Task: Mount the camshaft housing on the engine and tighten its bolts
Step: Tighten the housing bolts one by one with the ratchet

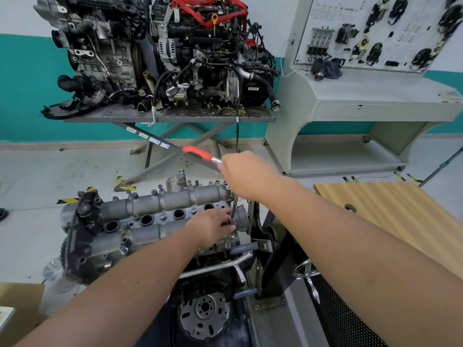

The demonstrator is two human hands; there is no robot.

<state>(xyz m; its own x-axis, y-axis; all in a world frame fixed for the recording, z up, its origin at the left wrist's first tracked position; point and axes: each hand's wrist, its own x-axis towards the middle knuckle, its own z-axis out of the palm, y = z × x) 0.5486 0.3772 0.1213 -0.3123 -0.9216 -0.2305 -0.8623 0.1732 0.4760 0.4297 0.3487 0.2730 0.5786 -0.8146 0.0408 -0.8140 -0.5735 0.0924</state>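
The gray metal camshaft housing (155, 216) lies on top of the engine (200, 284), with round holes and small bolts. The right hand (246, 175) holds a red-handled wrench (200, 154). The left hand (213, 225) pinches its thin shaft (234, 209), hiding the tip

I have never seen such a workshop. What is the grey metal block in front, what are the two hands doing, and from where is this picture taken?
There is one picture, from a camera worn on the person's head, looking forward and down. The grey block is the camshaft housing, sitting on an engine held in a stand. The right hand grips a ratchet wrench with a red grip. The left hand holds the wrench's thin extension bar near its lower end, steadying it at the housing's right end. Bolts stand along the housing's edges. Behind, another engine rests on a lift table.
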